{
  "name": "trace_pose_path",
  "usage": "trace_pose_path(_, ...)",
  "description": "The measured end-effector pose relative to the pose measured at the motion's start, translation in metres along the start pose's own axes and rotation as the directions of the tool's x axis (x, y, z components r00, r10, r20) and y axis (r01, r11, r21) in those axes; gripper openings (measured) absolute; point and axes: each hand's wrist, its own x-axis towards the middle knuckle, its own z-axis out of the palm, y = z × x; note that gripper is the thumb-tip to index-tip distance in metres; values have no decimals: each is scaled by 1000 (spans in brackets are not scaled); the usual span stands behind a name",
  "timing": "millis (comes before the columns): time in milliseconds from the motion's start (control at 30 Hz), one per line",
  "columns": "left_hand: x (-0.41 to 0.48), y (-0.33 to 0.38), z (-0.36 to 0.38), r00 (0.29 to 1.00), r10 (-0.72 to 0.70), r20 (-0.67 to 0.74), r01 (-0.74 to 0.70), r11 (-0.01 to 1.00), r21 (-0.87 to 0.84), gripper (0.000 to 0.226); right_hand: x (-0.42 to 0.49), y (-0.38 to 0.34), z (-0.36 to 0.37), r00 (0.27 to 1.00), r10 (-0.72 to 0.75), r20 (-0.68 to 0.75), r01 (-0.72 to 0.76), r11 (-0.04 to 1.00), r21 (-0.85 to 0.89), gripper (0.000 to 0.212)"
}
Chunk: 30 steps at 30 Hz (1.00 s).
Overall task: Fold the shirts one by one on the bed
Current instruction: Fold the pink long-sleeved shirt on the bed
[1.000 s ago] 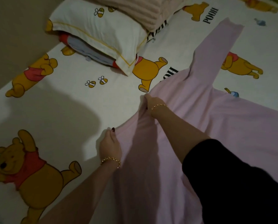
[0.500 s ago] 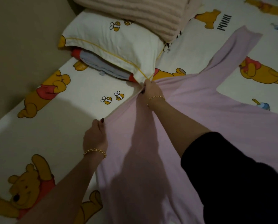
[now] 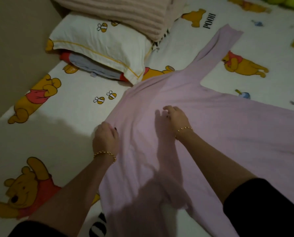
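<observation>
A pale pink long-sleeved shirt (image 3: 211,127) lies spread on the bed, one sleeve (image 3: 220,48) stretched toward the far right. My left hand (image 3: 105,139) is at the shirt's left edge and pinches the fabric, thumb on top. My right hand (image 3: 176,117) is over the middle of the shirt with its fingers loosely bent and nothing held. Its shadow falls just to the left of it. The shirt's near part runs under my arms and is partly hidden.
The bed sheet (image 3: 60,127) is white with bear and bee prints. A pillow (image 3: 100,43) lies at the back left, close to the shirt's shoulder, with a folded ribbed blanket (image 3: 125,12) on it. A wall (image 3: 14,40) borders the bed on the left.
My right hand has let go of the shirt's far edge near the pillow and drawn back over the shirt's middle. The shirt now lies flatter. My left hand still holds the left edge.
</observation>
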Motion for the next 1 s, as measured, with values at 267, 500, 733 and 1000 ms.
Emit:
trace_pose_path(267,-137,87,4,825,449,344,-434,892,-124,16,-188,133,-65,988,150,23,-146,981,-125,13)
trace_pose_path(500,-222,86,17,263,795,546,-927,366,-87,28,-336,181,-82,998,56,36,-46,971,-236,36)
trace_pose_path(733,-238,88,26,476,669,570,-873,441,211,47,-404,210,-70,978,21,208,64,917,-394,32)
trace_pose_path(1000,-227,80,29,495,489,718,-868,248,429,40,-412,225,-92,996,-89,-27,59,824,-564,5)
